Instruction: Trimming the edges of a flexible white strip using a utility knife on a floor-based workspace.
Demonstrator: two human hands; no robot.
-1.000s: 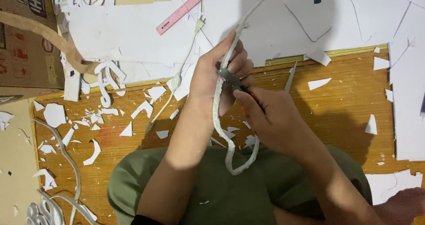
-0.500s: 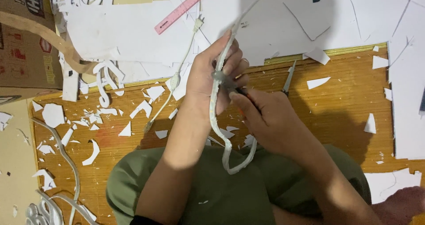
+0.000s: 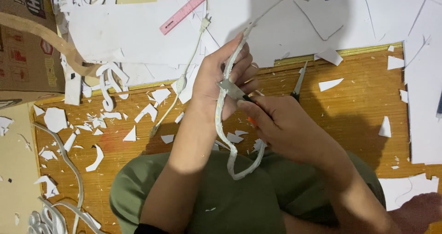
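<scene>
While I am monitoring the head view, the left hand (image 3: 216, 79) is gripping a long white foam strip (image 3: 221, 114), fingers closed around it above the wooden floor mat (image 3: 359, 109). The strip is running from the far white sheets (image 3: 138, 31) down through the hand and looping over the green-clad lap (image 3: 230, 201). The right hand (image 3: 281, 128) is clamped on a utility knife (image 3: 232, 90), its blade touching the strip just below the left fingers. 1 pair of scissors (image 3: 298, 83) is lying on the mat just beyond the right hand. A pink ruler (image 3: 191, 8) is resting on the sheets near the far edge. White scraps (image 3: 96, 128) are littering the mat's left side, beside a cardboard box (image 3: 25, 45).
</scene>
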